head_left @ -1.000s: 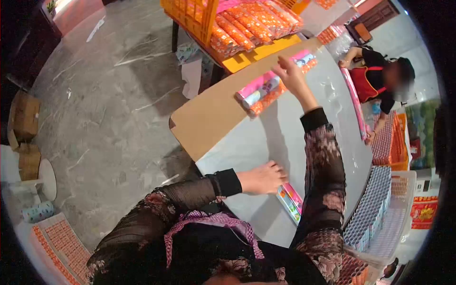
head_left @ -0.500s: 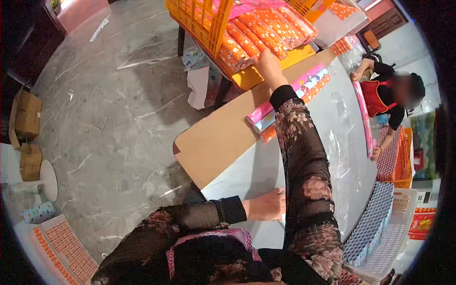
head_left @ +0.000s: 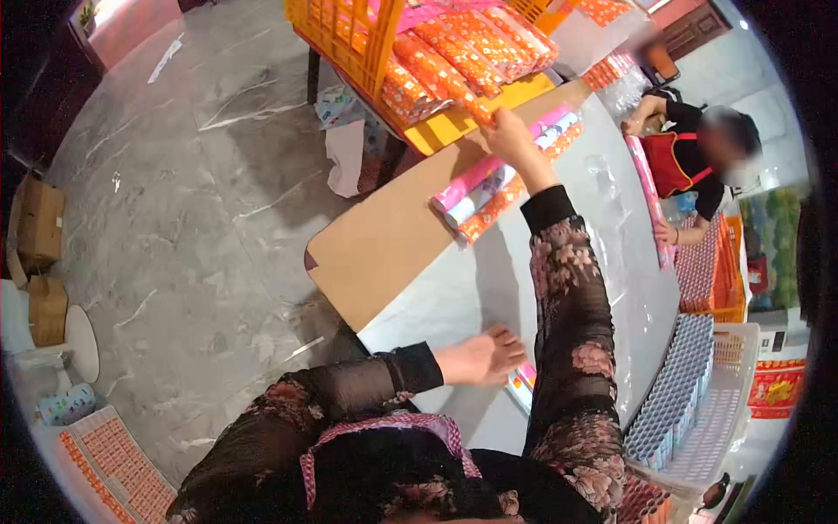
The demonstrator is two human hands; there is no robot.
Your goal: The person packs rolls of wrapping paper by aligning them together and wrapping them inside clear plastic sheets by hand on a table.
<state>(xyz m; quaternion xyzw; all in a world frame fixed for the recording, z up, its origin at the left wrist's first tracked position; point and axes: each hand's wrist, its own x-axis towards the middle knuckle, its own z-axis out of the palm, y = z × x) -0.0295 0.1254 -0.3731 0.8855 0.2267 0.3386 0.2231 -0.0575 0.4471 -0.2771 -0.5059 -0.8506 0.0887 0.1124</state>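
My right hand [head_left: 517, 148] grips the near end of an orange patterned roll of wrapping paper [head_left: 445, 79], which slants out of the yellow plastic crate [head_left: 384, 52]. More orange rolls lie side by side in the crate. Beside that hand, a pink roll [head_left: 470, 183], a white-blue roll [head_left: 480, 194] and another orange roll [head_left: 493, 210] rest together on the table. My left hand [head_left: 480, 356] hovers over the near table edge, fingers loosely apart and holding nothing. Close to its fingertips is a colourful printed strip [head_left: 524, 381], partly covered by my right sleeve.
Brown cardboard [head_left: 375, 253] covers the table's left side. Across the table, a person [head_left: 698, 157] in a red apron holds a pink roll [head_left: 648, 201]. A white basket [head_left: 729, 384] with many blue-grey rolls stands at right. Cardboard boxes [head_left: 42, 223] sit on the floor at left.
My right hand has drawn the orange roll partway out of the crate, toward me. My left hand has lifted slightly and its fingers have spread. The view has shifted a little.
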